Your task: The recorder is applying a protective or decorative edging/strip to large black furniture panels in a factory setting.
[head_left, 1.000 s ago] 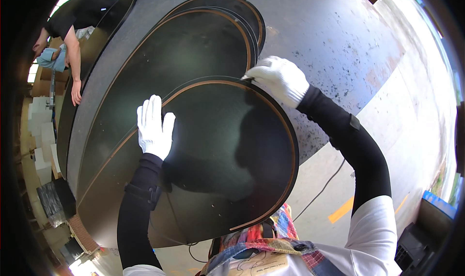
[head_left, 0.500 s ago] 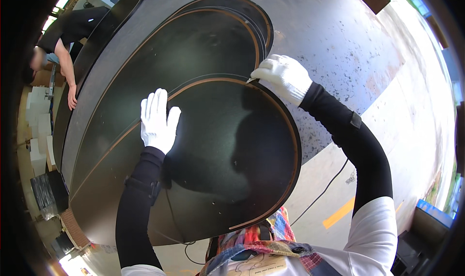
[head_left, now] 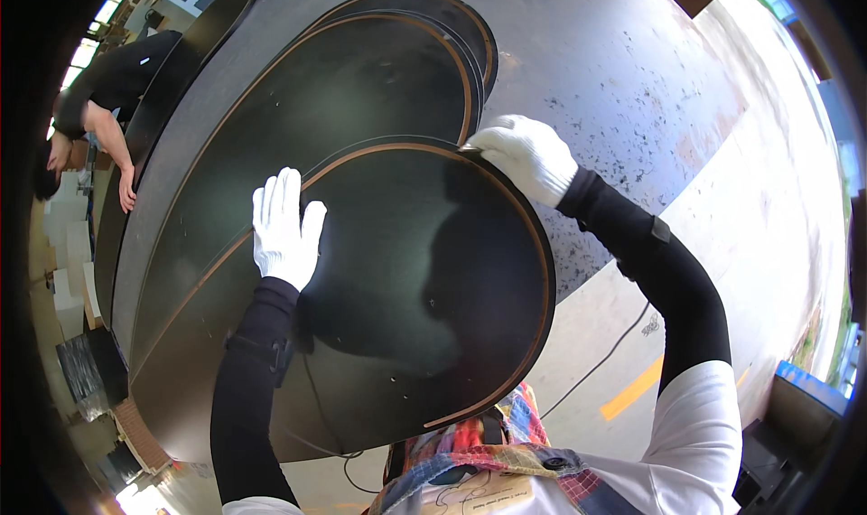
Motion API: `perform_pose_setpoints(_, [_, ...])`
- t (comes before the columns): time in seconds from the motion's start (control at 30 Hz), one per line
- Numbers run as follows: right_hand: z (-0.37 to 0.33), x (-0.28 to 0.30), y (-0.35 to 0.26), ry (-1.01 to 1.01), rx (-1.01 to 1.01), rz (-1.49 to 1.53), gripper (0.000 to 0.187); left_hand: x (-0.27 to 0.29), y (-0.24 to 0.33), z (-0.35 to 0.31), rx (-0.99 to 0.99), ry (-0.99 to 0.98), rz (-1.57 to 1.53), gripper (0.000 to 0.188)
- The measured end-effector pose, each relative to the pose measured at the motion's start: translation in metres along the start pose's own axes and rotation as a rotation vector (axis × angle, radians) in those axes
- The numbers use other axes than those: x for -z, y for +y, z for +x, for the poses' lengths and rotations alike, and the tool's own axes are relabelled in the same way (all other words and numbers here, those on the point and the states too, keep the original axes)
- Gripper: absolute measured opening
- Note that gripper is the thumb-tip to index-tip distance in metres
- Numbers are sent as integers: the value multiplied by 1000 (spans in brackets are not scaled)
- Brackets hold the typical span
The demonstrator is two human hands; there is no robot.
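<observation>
- Showing the front panel [head_left: 406, 280], dark and glossy, laid broad before the wearer's body, its rounded end toward the right.
- Carrying a brown strip [head_left: 547, 280] just inside the front panel's curved rim, along the upper side, round the right end and back along the near side.
- Showing also a thin pale line [head_left: 379, 137] just outside that strip at the front panel's upper rim, between both gloves.
- Resting on the front panel's upper left with the left hand [head_left: 287, 232], white-gloved, palm down, fingers straight, thumb spread wide.
- Meeting the front panel's upper rim, right of its middle, with the right hand [head_left: 526, 156], white-gloved, fingers bent and drawn narrow; cannot tell what the fingertips hold.
- Reaching out from under the front panel, past its upper rim, with a second panel [head_left: 361, 81], then a third panel [head_left: 433, 5], both dark.
- Spreading right of the front panel as a grey speckled surface [head_left: 623, 90], then as floor with a cord [head_left: 596, 361] and yellow stripe [head_left: 632, 394].
- Bending, well left of the front panel, as a co-worker [head_left: 113, 72] over a long dark panel [head_left: 181, 77].
</observation>
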State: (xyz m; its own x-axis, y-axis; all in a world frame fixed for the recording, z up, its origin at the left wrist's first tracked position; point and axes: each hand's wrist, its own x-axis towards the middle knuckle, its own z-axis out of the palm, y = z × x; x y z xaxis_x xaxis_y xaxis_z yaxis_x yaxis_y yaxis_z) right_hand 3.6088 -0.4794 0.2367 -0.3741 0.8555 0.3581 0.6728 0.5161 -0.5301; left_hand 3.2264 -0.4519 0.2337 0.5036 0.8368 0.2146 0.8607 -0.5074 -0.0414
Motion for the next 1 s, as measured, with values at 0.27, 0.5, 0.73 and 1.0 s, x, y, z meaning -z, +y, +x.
perform_pose_setpoints(0.27, [-97, 26, -34, -33, -309, 103, 14, 3, 2, 0, -5, -11, 13, 58])
perform_pose_setpoints(0.5, [-47, 2, -13, 91, -206, 85, 14, -6, 1, 0, 6, -31, 15, 57])
perform_pose_setpoints(0.73, [-158, 12, -58, 130, -227, 126, 22, -5, -2, -4, -2, -21, 41, 55])
perform_pose_setpoints(1.0, [-118, -2, -36, 297, -282, 122, 22, -21, -5, -4, -52, 47, 33, 55])
